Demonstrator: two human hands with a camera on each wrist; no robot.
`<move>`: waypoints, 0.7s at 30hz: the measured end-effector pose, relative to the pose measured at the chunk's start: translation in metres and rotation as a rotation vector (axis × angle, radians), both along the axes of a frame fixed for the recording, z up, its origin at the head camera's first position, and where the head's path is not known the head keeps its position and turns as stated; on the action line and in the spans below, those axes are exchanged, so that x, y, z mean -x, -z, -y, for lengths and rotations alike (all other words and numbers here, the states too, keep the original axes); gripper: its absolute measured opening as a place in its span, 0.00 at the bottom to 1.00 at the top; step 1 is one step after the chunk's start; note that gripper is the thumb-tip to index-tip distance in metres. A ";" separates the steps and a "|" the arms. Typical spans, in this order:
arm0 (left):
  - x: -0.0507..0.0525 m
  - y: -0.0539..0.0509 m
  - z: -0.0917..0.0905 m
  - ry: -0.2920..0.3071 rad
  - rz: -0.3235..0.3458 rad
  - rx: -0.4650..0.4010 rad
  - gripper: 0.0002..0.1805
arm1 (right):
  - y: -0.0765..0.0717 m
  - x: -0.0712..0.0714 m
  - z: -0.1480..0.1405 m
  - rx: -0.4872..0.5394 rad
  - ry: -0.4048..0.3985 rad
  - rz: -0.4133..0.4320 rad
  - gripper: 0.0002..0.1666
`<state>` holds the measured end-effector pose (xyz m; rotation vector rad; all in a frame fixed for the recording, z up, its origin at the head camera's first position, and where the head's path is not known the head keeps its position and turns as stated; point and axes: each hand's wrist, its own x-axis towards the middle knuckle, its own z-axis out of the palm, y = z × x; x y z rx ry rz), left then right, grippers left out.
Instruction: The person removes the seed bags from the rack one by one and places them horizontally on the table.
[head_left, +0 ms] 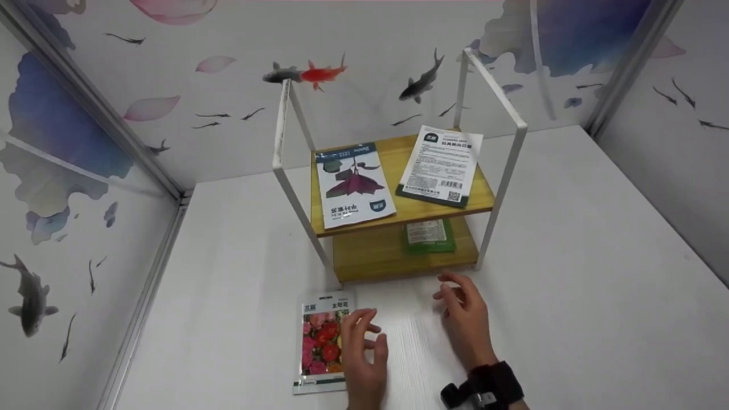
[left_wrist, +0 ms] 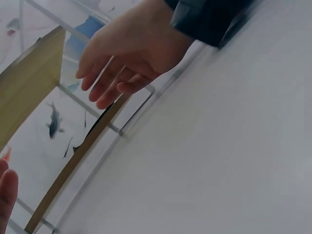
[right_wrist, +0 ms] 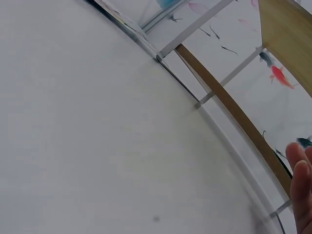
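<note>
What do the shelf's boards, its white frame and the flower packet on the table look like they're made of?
Boards: probably smooth wood or imitation wood, from the yellowish brown, faintly streaked surface. Frame: likely painted metal, given its slim white bars, though plastic or wood is possible. Packet: seemingly glossy plastic film, as its edges look shiny.

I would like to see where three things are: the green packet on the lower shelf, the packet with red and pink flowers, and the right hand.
Green packet (head_left: 428, 234), head view: on its white label.
Flower packet (head_left: 322, 345), head view: on its flower picture.
Right hand (head_left: 466, 314), head view: on its middle.
</note>
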<state>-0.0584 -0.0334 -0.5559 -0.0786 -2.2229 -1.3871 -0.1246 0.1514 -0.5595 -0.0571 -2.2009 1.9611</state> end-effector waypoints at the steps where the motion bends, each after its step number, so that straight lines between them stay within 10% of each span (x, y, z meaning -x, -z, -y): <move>1: 0.002 0.000 -0.006 0.011 0.014 -0.003 0.22 | 0.000 0.000 0.000 0.011 0.016 0.014 0.24; 21: 0.056 0.005 -0.048 0.198 0.113 -0.125 0.27 | 0.006 0.027 -0.015 -0.160 0.049 -0.050 0.30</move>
